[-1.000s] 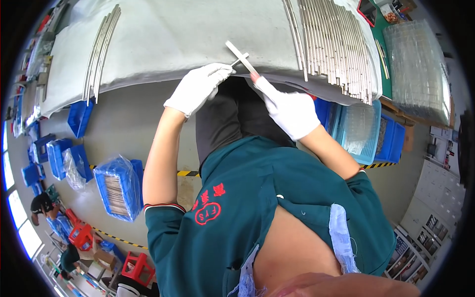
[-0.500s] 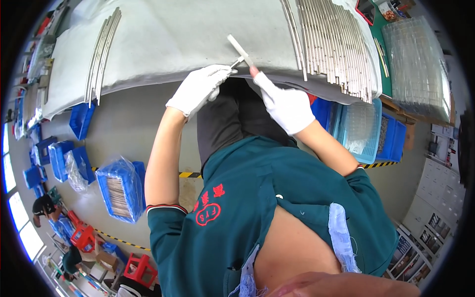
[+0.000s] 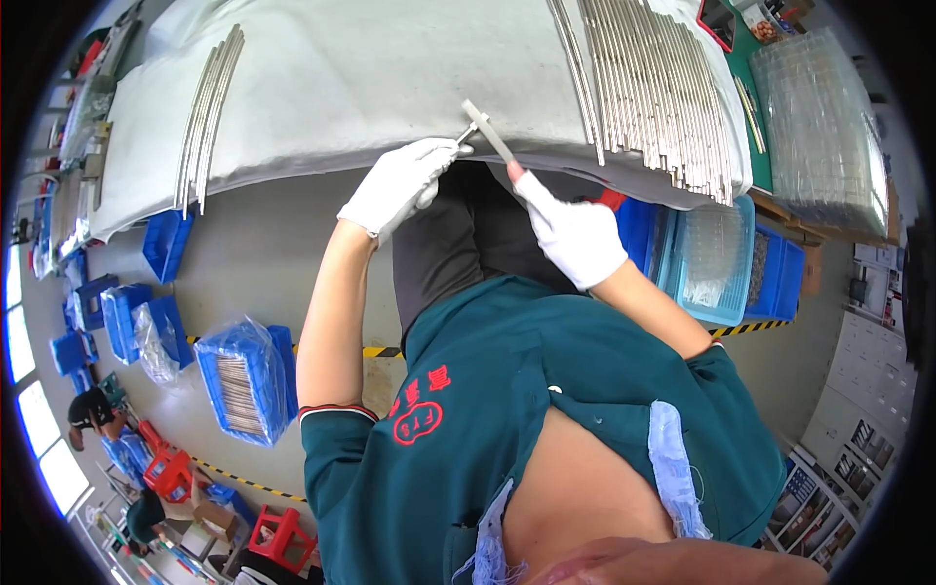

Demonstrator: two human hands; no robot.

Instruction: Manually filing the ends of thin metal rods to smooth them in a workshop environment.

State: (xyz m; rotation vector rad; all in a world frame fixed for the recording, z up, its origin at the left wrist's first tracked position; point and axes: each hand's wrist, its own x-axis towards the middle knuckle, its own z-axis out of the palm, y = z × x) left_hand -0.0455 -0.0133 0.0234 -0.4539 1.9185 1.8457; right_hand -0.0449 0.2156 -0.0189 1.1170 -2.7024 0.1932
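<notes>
My white-gloved left hand (image 3: 402,185) is closed around a thin metal rod (image 3: 468,134), whose short end sticks out past the fingertips at the table's near edge. In my right hand (image 3: 577,239), gloved but with a bare fingertip showing, is a flat whitish strip (image 3: 490,133), gripped by its near end. The strip lies across the tip of the rod, close to its own far end. How much of the rod my left hand covers is hidden.
A pale cloth covers the table (image 3: 380,68). Long metal rods (image 3: 658,102) lie in a dense row on the right, and several more rods (image 3: 207,117) on the left. Blue bins (image 3: 249,385) stand on the floor; a light-blue basket (image 3: 717,263) is at right.
The strip has slid back toward me across the rod's tip, so less of it reaches beyond the rod. My right hand has moved slightly right and nearer; both grips are unchanged.
</notes>
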